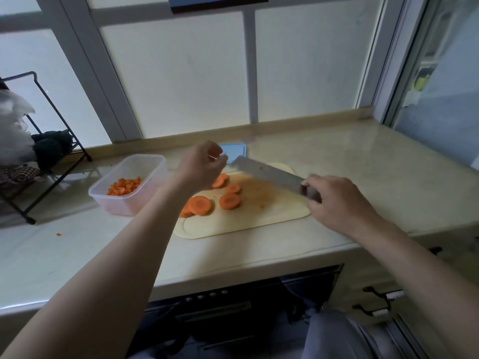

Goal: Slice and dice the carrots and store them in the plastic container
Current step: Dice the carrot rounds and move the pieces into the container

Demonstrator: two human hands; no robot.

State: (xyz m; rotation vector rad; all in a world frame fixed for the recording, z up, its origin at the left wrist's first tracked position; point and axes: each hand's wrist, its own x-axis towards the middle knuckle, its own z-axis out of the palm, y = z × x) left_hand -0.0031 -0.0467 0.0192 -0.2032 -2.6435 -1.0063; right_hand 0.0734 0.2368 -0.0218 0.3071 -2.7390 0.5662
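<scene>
Container (pixel 121 207): sat left of your board (pixel 246 221), dice (pixel 124 187) inside.
Left hand (pixel 201 164): hovered over the slices, your fingers loosely curled, holding nothing.
Slices (pixel 229 201): lay on the board's left half.
Knife (pixel 267 174): blade slanted across the board's far side.
Right hand (pixel 339 200): you gripped its handle.

Open counter (pixel 363 161) stretches right of the cutting board (pixel 246 224), while the plastic container (pixel 124 203) and wire rack (pixel 57 113) crowd the left.
</scene>
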